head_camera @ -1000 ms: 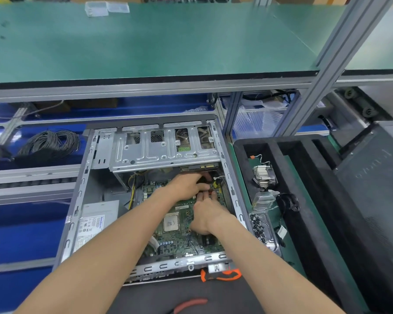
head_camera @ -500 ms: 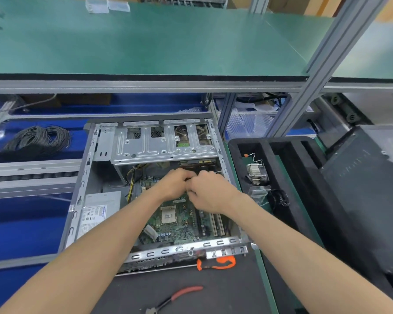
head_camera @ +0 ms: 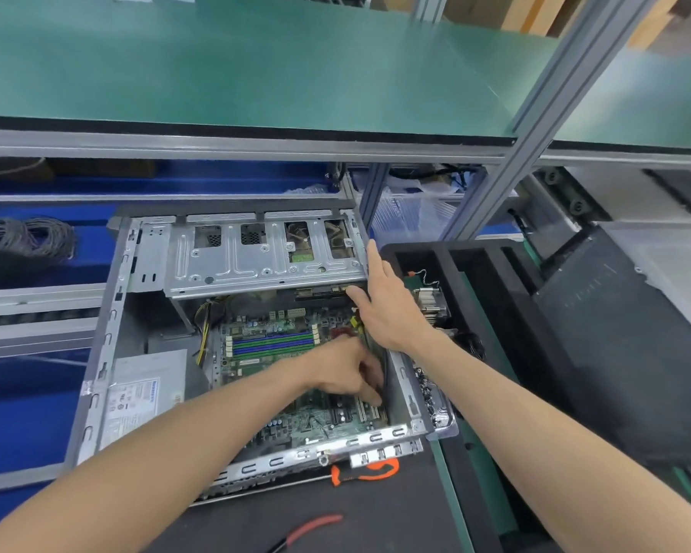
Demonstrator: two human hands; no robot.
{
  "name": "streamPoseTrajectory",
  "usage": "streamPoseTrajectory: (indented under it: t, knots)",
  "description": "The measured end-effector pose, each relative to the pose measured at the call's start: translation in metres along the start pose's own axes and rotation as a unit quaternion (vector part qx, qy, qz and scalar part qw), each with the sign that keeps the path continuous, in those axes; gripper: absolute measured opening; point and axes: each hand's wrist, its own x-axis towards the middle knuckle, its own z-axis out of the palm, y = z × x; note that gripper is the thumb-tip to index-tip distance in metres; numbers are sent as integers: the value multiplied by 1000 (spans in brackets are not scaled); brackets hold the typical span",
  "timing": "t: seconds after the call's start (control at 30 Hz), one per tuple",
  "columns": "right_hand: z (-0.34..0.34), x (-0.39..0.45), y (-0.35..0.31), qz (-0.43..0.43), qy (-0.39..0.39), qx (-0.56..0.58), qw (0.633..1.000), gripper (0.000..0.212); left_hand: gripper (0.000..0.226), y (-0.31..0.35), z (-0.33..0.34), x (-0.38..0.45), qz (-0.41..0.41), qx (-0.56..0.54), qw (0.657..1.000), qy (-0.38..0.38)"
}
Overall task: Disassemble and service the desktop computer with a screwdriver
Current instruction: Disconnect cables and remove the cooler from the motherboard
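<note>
We judge the job midway: the computer case (head_camera: 108, 353) lies open at centre, our left hand (head_camera: 348, 373) curls onto the bare motherboard (head_camera: 280, 345), holding unclear, while our right hand (head_camera: 387, 309), fingers straight, braces the rim at two o'clock, and the screwdriver (head_camera: 366, 470) lies idle at six.

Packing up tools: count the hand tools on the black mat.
2: orange-handled screwdriver by the case's near edge; red-handled pliers below it, partly cut off. More may be hidden.

A dark surface (head_camera: 376, 520) carries the open computer case (head_camera: 108, 353), an orange-handled screwdriver (head_camera: 366, 470), red-handled pliers (head_camera: 312, 528) and a black foam tray (head_camera: 507, 313)
</note>
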Motion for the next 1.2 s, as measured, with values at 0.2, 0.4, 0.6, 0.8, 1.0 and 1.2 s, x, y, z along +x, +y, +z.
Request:
streamPoseTrajectory:
  t: [0.2, 0.4, 0.6, 0.8, 1.0, 1.2]
  knots:
    - [0, 0, -3, 6, 6, -3, 1000, 77, 27, 7, 18, 3, 50, 103, 993, -10]
    - [0, 1, -1, 13, -1, 4, 1000, 76, 31, 5, 29, 1, 78, 121, 988, 59]
    - [0, 2, -1, 19, -5, 4, 1000, 76, 22, 5, 37, 3, 37, 54, 995, 74]
    - [-1, 1, -3, 19, 0, 6, 1000, 77, 14, 6, 38, 1, 53, 6, 995, 79]
    - [-1, 1, -4, 19, 2, 8, 1000, 78, 25, 5, 37, 1, 22, -30, 997, 69]
    - [-1, 1, -4, 18, 3, 7, 1000, 78, 36, 9, 38, 1, 33, -10, 997, 68]
